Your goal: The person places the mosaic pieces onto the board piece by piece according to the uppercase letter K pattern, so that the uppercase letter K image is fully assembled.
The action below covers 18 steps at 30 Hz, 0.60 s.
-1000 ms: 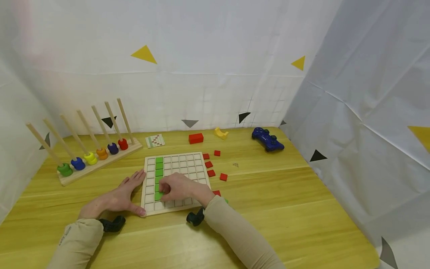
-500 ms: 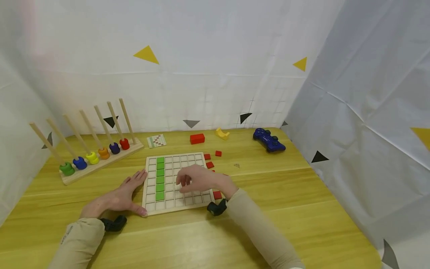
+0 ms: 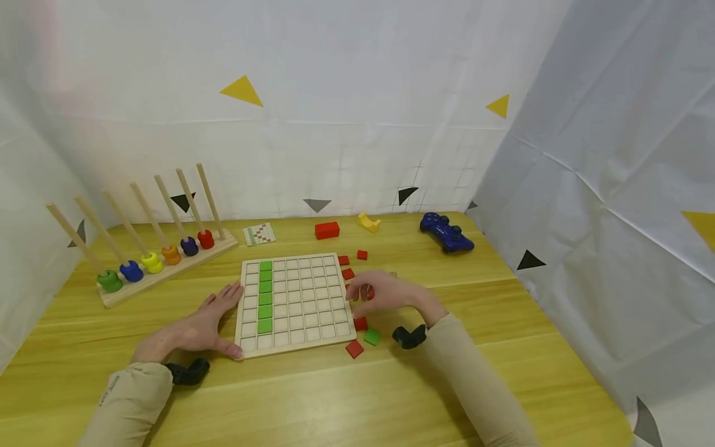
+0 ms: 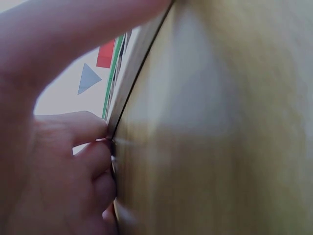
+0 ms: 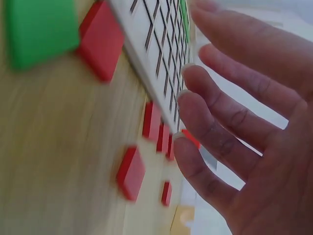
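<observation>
A wooden grid board lies flat on the table, with a column of green tiles in its second column from the left. My left hand touches the board's left edge with spread thumb and fingers; the left wrist view shows the fingers against that edge. Over the board's right edge hovers my right hand, its fingers loosely bent and nothing held. Beneath and beside it lie several red tiles and one loose green tile. In the right wrist view, a red tile lies apart from the fingers.
At the back left stands a wooden peg rack with coloured rings at the base of most pegs. A small pattern card, a red block, a yellow arch piece and a blue game controller lie along the back.
My right hand has left the green column and moved right across the board to the loose tiles, uncovering the lower green tiles. The left hand keeps its place.
</observation>
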Motion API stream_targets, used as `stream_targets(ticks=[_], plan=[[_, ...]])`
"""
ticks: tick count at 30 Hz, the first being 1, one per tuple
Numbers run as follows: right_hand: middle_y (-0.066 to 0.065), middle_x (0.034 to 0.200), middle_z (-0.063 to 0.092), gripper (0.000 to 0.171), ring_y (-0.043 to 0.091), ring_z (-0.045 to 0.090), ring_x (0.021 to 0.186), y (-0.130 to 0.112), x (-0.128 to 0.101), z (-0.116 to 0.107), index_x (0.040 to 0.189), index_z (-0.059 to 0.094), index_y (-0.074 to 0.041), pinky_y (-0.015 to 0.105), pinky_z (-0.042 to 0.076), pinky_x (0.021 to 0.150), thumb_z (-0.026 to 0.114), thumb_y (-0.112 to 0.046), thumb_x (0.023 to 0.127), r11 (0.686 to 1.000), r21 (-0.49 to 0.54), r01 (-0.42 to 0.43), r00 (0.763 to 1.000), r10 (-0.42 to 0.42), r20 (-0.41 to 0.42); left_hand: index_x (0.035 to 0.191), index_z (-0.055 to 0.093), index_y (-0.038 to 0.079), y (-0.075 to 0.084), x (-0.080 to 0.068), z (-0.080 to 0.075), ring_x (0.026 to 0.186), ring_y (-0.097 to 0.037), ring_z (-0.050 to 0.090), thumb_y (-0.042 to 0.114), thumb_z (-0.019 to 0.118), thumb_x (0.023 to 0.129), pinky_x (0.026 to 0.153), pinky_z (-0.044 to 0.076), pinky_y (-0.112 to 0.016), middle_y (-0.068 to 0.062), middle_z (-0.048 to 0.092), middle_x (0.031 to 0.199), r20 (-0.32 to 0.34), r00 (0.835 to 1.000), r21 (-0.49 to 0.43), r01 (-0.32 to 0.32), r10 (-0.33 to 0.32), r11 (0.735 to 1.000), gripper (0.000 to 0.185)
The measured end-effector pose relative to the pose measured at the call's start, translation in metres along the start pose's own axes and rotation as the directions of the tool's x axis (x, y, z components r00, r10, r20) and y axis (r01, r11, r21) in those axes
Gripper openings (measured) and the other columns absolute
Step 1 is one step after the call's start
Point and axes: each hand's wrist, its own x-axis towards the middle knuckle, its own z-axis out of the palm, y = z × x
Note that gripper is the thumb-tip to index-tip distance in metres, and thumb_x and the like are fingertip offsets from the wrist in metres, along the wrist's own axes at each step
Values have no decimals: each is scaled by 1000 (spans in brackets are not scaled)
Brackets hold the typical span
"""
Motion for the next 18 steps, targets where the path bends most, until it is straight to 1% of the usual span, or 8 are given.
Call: stream_targets(ticks=[4, 8, 11, 14, 18], plan=[[-3, 106, 67, 31, 17, 61, 93, 13, -9, -3, 110, 68, -15, 34, 53, 86, 81, -28, 85, 999, 20, -31, 1000, 31, -2, 158, 5, -5, -1, 0, 0, 150, -49, -6, 48, 89, 68, 117, -3, -69, -30, -3, 164, -1, 1000, -4, 3, -3, 1000, 134], [0, 106, 68, 33, 18, 59, 93, 22, -14, -2, 111, 68, -16, 30, 51, 84, 82, -29, 84, 997, 32, -73, 997, 73, 4, 158, 6, -5, -2, 1, 1, 151, -49, -6, 48, 89, 68, 117, -3, -68, -29, -3, 164, -3, 1000, 1, 9, -9, 1000, 134], [1, 107, 68, 36, 18, 59, 94, 24, -16, -3, 112, 69, -15, 30, 51, 84, 84, -29, 82, 994, 39, -97, 995, 96, 24, 158, 6, -5, -2, 0, 2, 150, -49, -6, 48, 89, 68, 117, -3, -68, -30, -3, 164, 0, 1000, 0, 2, -2, 1000, 133], [0, 106, 68, 38, 18, 59, 94, 24, -18, -3, 111, 69, -16, 31, 51, 84, 86, -29, 80, 993, 51, -108, 993, 105, 46, 158, 6, -6, -2, 0, 2, 150, -50, -6, 48, 89, 69, 116, -3, -69, -31, -3, 164, 0, 1000, -6, -10, 10, 1000, 133], [-2, 105, 69, 36, 19, 61, 91, 23, -19, -2, 108, 71, -17, 30, 52, 81, 87, -28, 78, 990, 67, -120, 990, 115, 77, 158, 6, -6, -2, 0, 1, 150, -50, -5, 48, 89, 68, 117, -3, -69, -31, -2, 164, -8, 1000, -4, -5, 5, 1000, 133]])
